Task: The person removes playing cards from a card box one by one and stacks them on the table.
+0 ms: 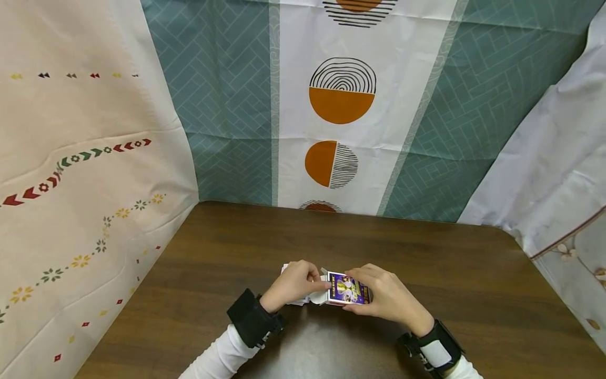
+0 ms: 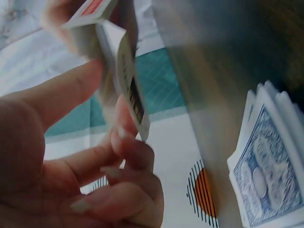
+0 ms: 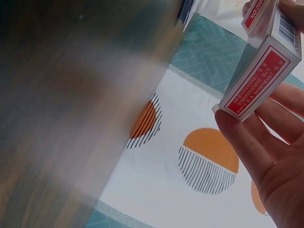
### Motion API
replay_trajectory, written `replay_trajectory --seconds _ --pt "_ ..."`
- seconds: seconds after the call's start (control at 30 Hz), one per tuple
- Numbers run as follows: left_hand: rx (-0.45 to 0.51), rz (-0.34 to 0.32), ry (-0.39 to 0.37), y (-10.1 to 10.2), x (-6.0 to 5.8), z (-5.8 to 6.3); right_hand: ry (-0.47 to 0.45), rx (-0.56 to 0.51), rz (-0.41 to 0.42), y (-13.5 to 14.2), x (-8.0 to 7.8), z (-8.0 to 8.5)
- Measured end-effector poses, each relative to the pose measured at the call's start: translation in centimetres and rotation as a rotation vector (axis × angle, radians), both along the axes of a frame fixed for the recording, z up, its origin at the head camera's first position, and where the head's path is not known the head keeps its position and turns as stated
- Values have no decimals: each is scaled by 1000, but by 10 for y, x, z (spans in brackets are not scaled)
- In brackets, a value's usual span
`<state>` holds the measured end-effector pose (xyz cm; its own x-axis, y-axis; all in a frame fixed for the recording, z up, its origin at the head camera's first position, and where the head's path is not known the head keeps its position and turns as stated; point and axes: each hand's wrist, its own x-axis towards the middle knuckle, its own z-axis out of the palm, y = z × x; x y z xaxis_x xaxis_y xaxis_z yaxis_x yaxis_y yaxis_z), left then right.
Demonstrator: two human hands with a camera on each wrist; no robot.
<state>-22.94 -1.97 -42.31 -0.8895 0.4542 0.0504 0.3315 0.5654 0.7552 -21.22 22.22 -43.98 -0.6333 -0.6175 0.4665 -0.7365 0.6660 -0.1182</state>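
Observation:
A small purple-fronted playing-card box (image 1: 349, 290) is held just over the table, its end flaps standing out to the left. My right hand (image 1: 389, 296) grips the box from the right, thumb on the near edge and fingers on the far one. At the open end, my left hand (image 1: 294, 286) pinches the box's flap (image 2: 132, 92) between thumb and forefinger. Blue-backed playing cards (image 2: 268, 166) lie in a loose stack on the table beneath the left hand, mostly covered by it in the head view. Whether any cards are inside the box cannot be seen.
The brown wooden table (image 1: 227, 237) spreads around both hands. A teal and white patterned cloth (image 1: 227, 105) hangs behind its far edge. Pale cloths hang along the left (image 1: 94, 173) and right sides. Black straps circle both wrists.

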Motion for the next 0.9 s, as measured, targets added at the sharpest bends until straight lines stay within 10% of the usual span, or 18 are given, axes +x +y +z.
replay_trajectory --seconds 0.23,0.5,0.9 --pt "3 30 54 8 2 -9 48 -12 33 -2 2 1" --pt "148 -20 -173 3 -7 -9 50 -15 31 -2 0 2" --pt "149 -79 -304 -8 -11 -4 24 -8 10 2 0 2"
